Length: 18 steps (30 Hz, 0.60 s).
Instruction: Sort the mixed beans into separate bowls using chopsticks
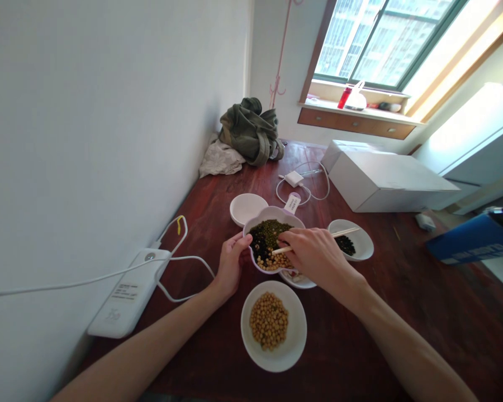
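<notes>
My left hand point(231, 261) grips the left rim of a pale scalloped bowl point(272, 211), thumb on top. Black beans point(257, 240), green mung beans point(272, 228) and yellow soybeans point(272, 262) lie in it in loose patches. Over its right side is my right hand point(316, 254), closed on pale chopsticks point(347, 231), with a tip among the beans. Its fingertips are partly hidden and reach into the bowl. In front stands a white bowl point(295, 352) of soybeans; to the right, another white bowl point(364, 245) holds black beans.
A white dish point(241, 208) sits behind the scalloped bowl, and another point(305, 283) is partly under it. A white power strip point(128, 296) with cables leans at the left wall. Behind are a charger point(294, 178), a green bag point(249, 131) and a white box point(394, 178).
</notes>
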Available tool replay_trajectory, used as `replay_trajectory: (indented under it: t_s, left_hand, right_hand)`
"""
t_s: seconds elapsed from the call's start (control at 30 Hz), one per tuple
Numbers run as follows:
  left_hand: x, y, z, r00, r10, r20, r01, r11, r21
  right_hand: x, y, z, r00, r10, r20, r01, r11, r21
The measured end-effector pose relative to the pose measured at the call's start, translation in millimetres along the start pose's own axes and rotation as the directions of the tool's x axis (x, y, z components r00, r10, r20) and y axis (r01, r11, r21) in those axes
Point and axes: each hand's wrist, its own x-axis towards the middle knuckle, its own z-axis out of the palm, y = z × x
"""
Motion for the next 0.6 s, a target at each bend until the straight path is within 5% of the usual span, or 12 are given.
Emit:
replay_trajectory:
  t_s: [0.37, 0.6]
  left_hand:
    - [2.8, -3.3, -2.8, 1.0, 0.011, -0.005, -0.011, 1.0, 0.022]
    - [3.4, -1.9, -3.7, 0.999, 0.018, -0.046, -0.017, 0.999, 0.032]
  right_hand:
    - [1.0, 0.8, -3.4, 1.0, 0.022, -0.01, -0.021, 0.999, 0.047]
    - [-23.2, 26.7, -36.8, 0.983, 0.118, -0.138, -0.103, 0.988, 0.111]
